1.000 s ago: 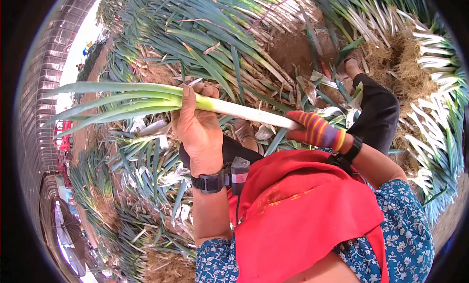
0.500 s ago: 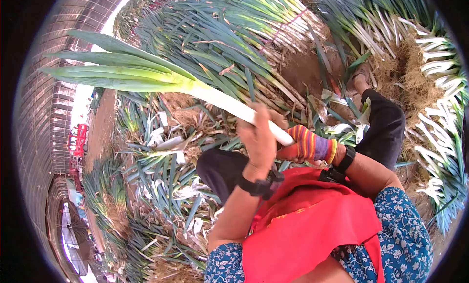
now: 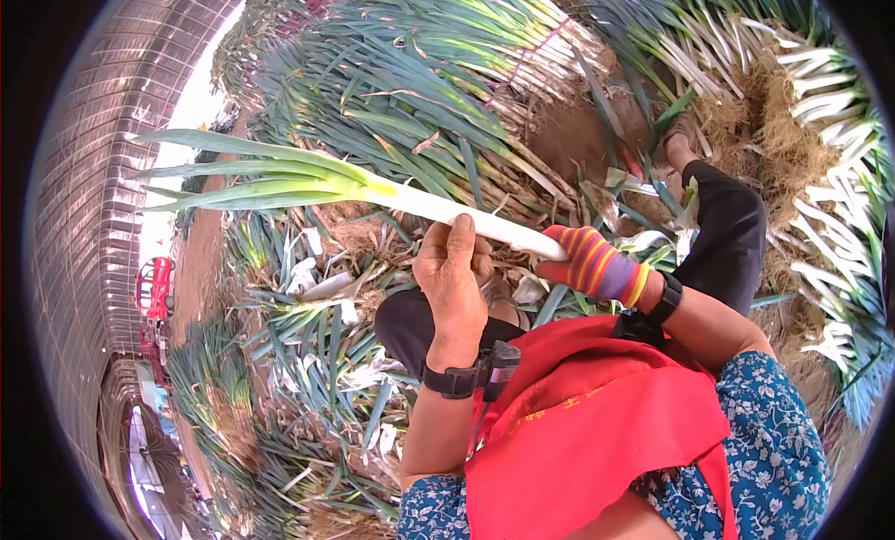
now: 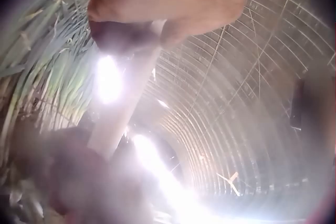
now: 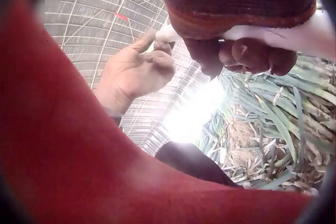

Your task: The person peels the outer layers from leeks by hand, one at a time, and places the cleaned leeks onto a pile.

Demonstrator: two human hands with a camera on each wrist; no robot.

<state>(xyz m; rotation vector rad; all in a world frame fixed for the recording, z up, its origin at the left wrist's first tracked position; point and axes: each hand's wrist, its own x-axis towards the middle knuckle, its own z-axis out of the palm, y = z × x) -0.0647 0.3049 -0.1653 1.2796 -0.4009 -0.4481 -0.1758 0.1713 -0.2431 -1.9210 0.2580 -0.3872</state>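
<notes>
A long green onion [image 3: 466, 218] with a bare white stem and spread green leaves is held slantwise in front of the body in the head view. My bare left hand [image 3: 455, 277] grips the middle of the stem, its thumb lying along the near side. The left wrist view shows that hand [image 4: 173, 3] curled over the pale stem [image 4: 126, 98]. At the stem's lower end my right hand [image 3: 597, 263], in a striped fingerless glove, holds on. In the right wrist view, bare fingertips [image 5: 247, 53] stick out of the glove beside the stem.
Tied green onions [image 3: 447, 64] lie piled ahead. At the right, peeled white ones [image 3: 830, 120] lie in rows beside a heap of roots [image 3: 755, 139]. Leaf scraps [image 3: 345, 353] litter the ground at the left. A red apron [image 3: 597, 419] covers my lap.
My left hand slid from the leaf base down the stem toward the glove, then back up to mid-stem. The onion's leafy end rose, then dropped again. The right hand kept hold of the lower end.
</notes>
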